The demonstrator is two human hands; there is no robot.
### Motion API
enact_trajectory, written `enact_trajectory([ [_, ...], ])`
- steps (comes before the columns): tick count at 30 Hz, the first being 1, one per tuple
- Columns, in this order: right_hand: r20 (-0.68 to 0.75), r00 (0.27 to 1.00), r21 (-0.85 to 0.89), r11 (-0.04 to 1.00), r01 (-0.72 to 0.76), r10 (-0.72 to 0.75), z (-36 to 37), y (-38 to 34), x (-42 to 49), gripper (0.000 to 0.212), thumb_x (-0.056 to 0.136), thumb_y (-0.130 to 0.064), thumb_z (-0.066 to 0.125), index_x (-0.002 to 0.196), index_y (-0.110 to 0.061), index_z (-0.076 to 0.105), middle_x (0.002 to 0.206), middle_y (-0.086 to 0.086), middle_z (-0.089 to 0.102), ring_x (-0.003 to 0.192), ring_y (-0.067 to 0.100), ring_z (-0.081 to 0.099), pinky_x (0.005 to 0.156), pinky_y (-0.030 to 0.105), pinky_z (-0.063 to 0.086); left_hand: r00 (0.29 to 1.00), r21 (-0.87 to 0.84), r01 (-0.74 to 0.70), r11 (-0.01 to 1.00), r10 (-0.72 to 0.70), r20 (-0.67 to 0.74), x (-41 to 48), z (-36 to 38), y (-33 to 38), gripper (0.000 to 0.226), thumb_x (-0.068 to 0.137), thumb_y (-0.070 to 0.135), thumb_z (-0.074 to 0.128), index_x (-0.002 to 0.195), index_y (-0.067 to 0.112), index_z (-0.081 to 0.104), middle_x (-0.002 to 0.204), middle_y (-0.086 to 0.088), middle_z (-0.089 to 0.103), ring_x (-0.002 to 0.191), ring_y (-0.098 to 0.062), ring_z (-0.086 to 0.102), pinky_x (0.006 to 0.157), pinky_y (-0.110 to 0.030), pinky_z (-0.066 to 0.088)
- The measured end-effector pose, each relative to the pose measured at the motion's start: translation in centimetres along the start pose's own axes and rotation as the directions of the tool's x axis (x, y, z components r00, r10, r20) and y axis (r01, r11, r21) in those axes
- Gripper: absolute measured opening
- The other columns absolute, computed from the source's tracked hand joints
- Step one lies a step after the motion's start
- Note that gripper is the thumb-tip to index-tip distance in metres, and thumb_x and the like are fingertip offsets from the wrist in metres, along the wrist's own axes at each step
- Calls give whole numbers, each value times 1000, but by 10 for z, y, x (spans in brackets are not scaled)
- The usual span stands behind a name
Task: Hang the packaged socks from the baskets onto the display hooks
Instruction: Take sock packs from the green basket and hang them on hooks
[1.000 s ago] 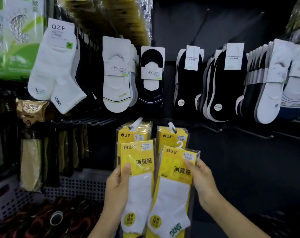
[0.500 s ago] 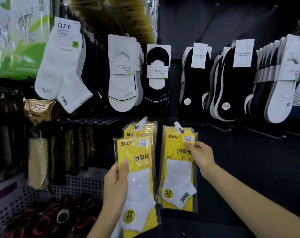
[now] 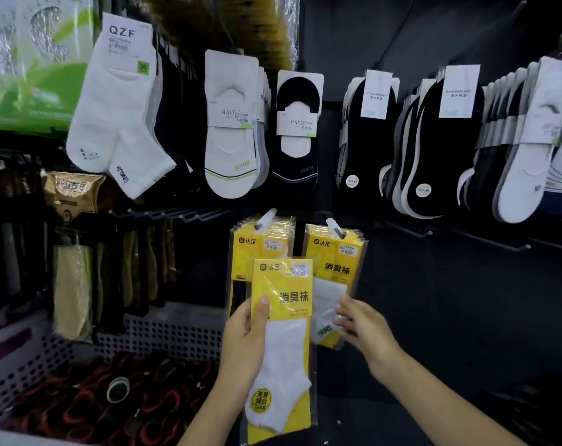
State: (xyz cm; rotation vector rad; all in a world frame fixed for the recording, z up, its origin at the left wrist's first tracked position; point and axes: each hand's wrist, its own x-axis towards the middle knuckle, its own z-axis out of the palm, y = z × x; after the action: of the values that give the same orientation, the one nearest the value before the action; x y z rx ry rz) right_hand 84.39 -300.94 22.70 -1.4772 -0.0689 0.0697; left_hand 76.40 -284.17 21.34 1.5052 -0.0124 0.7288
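My left hand (image 3: 245, 336) grips a yellow packet of white socks (image 3: 281, 346) by its left edge, thumb on the front, upright below the display. Two hooks carry stacks of the same yellow packets: a left stack (image 3: 260, 246) on the left hook (image 3: 266, 217) and a right stack (image 3: 336, 255) on the right hook (image 3: 334, 227). My right hand (image 3: 360, 328) is blurred, its fingers loosely spread at the lower edge of the right stack, right of the held packet.
White and black socks (image 3: 231, 130) hang in rows on the upper hooks. Bare hooks (image 3: 414, 231) stick out at right. A perforated grey basket (image 3: 163, 329) at lower left holds dark rolled items. Brown packaged goods (image 3: 71, 284) hang at left.
My right hand left the packet hung on the right hook and dropped toward the held packet. My left hand shifted the held packet to the right and slightly up.
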Motion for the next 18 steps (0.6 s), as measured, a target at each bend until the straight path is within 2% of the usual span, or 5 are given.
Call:
enact_trajectory([
  [3,224,974,-8,999,40,-37,11,-2,-25,30,94,-40,53,109,-18,66,105,1,72,101,17,67,90,34,53,996,7,-6,1000,6,84,-6,9,-2,25,93,36,46,97,25,68,91,10,74,86,-5,69,70,-14,52],
  [6,323,943,47,996,74,-86,13,-2,-38,27,90,-36,58,112,-22,65,106,-1,73,98,15,70,82,31,55,986,-3,3,1000,-3,169,-12,17,-3,27,88,40,46,103,29,66,96,17,73,92,0,68,74,-12,51],
  [10,153,974,193,971,139,-169,4,-4,-38,22,89,-19,62,109,-13,66,99,5,75,89,19,72,68,25,58,963,-24,84,996,-75,258,-16,24,-6,33,83,46,50,107,27,62,98,15,73,94,3,66,72,-10,50],
  [13,-66,982,251,949,189,-178,-9,-13,-30,15,91,-14,60,104,-10,65,90,5,76,77,15,73,58,22,56,931,54,134,989,-145,336,-19,26,-13,41,79,58,49,118,46,47,111,19,66,104,12,58,79,-8,47],
  [18,-124,939,113,936,334,-321,-13,-34,-14,9,92,-14,60,101,-12,60,92,1,73,72,5,71,56,15,53,892,112,181,977,-211,399,-23,34,-20,44,76,64,49,115,62,30,128,16,50,105,13,50,68,2,43],
])
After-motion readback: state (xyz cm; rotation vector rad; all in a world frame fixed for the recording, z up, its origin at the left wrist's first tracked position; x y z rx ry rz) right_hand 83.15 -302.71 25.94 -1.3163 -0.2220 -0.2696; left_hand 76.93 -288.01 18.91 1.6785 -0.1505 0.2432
